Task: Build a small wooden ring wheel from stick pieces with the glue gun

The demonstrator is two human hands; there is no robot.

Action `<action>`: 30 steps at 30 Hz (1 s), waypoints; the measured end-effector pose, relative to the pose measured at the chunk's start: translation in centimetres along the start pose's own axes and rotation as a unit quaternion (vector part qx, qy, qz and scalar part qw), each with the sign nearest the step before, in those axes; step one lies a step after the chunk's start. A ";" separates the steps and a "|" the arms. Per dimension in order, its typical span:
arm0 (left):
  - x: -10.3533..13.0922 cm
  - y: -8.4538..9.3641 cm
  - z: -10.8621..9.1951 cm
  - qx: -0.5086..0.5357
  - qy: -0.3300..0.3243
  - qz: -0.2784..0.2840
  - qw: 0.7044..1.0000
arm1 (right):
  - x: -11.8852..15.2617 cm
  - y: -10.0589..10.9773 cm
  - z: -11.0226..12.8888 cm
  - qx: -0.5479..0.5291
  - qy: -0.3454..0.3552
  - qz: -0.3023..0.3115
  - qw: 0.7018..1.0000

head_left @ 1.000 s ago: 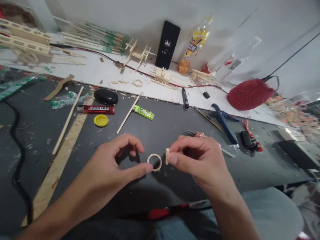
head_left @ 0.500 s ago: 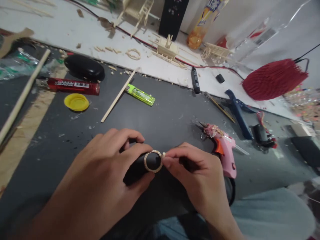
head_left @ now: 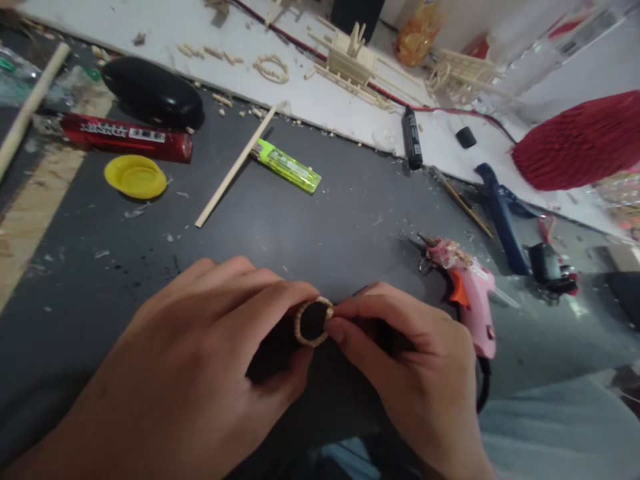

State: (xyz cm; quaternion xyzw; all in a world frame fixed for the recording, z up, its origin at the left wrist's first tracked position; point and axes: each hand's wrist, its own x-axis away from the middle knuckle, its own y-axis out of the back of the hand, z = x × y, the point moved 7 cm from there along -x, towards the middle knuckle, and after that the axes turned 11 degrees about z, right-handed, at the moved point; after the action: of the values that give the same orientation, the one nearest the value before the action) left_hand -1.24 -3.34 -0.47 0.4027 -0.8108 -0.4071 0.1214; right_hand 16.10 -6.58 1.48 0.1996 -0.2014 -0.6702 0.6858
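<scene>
A small ring of pale wooden pieces [head_left: 299,325] is held over the dark tabletop, near its front edge. My left hand [head_left: 200,353] grips the ring's left side, index finger above and thumb below. At the ring's right side my right hand [head_left: 410,353] pinches a tiny pale wooden piece [head_left: 329,312] between thumb and index finger. That piece touches the ring or lies right against it; I cannot tell whether it is joined. To the right of my right hand lies a pink glue gun [head_left: 477,293] with an orange trigger.
Beyond my hands lie a thin stick [head_left: 235,167], a green lighter [head_left: 290,168], a yellow lid [head_left: 135,177], a red lighter [head_left: 125,137] and a black case [head_left: 153,92]. Small wooden models [head_left: 350,60] and another ring [head_left: 271,68] stand on the white strip. Blue pliers [head_left: 503,220] lie right.
The ring is tilted more than before, and the right fingertips now press closer on its right side. The view has shifted, moving the tabletop things across the picture.
</scene>
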 end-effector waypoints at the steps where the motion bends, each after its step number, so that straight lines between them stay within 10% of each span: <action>1: 0.0 0.0 0.0 -0.003 0.002 -0.004 1.000 | 0.0 0.0 0.0 -0.002 0.002 -0.001 1.000; 30: 0.0 0.3 -0.1 -0.026 -0.016 -0.005 1.000 | 0.3 -0.4 -0.1 0.027 -0.003 0.013 1.000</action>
State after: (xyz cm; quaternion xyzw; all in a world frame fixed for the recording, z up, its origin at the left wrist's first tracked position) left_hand -1.39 -3.29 -0.16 0.3968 -0.8000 -0.4345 0.1173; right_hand 15.83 -6.86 1.20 0.2138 -0.2239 -0.6562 0.6882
